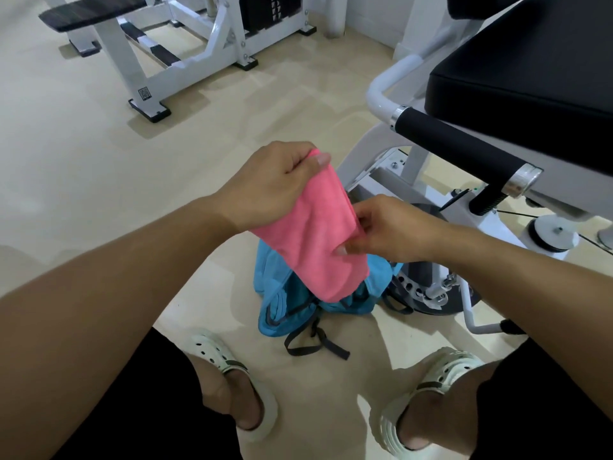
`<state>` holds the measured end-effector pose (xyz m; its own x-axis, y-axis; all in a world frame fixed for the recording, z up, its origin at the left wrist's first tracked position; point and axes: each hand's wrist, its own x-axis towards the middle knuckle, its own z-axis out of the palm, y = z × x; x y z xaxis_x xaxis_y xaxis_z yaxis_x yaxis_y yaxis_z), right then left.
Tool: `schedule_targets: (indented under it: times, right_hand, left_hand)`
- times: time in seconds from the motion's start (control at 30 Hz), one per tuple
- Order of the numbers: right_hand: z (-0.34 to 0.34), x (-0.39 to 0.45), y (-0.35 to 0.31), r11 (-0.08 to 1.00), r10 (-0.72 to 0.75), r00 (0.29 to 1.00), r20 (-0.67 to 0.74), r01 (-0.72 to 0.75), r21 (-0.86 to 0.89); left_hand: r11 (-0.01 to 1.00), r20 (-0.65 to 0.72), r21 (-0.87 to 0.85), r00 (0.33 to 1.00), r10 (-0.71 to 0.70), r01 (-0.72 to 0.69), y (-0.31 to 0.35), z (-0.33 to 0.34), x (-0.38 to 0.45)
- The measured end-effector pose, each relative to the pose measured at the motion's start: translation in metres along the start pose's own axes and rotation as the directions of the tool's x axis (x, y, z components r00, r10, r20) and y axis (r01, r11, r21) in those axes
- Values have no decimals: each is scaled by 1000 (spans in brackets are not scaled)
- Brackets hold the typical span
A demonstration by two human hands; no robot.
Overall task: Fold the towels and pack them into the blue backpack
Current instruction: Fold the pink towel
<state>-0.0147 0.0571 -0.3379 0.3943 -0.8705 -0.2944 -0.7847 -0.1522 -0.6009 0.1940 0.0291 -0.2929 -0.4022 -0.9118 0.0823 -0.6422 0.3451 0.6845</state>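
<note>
Head view: at the centre of the frame the left hand (265,184) grips the top end of a folded pink towel (318,234), its fingers (320,159) curled over the upper edge with the thumb pressed against the cloth. The right hand (394,230) pinches the towel's right edge between thumb and curled fingers. The towel hangs tilted, its lower end over the mouth of the blue backpack (285,310), which sits slumped on the floor (83,161) just below centre, dark straps trailing toward two white clogs (242,386). A black padded gym bench (517,74) fills the upper right.
</note>
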Motion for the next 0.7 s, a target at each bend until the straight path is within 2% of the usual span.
schedule_targets:
  times: [0.17,0.3,0.4,0.47,0.57,0.63,0.7]
  right_hand:
    - [3,6,19,990,110,987,116,-98,-105]
    - [4,6,32,968,200,964,178,-167,-185]
    - [4,5,46,966,226,956,188,-195,-170]
    - [3,3,50,974,221,959,175,-208,-92]
    - [2,2,51,967,209,975,68,-217,131]
    - [3,2,48,933,235,969,-73,-204,296]
    - [5,2,41,897,267,929,-255,-143,419]
  left_hand:
    - [996,-101,50,993,-66,72,-14,-10,6]
    - [976,-195,46,960,-198,211,-34,-16,14]
    - [950,-233,95,934,-269,297,-53,-22,17]
    - [933,-261,104,914,-310,346,-60,-26,19]
    - [911,-278,57,883,-378,408,-69,-28,24]
    - [903,-255,56,880,-400,427,-77,-28,26]
    - [907,-212,59,893,-397,417,-81,-29,25]
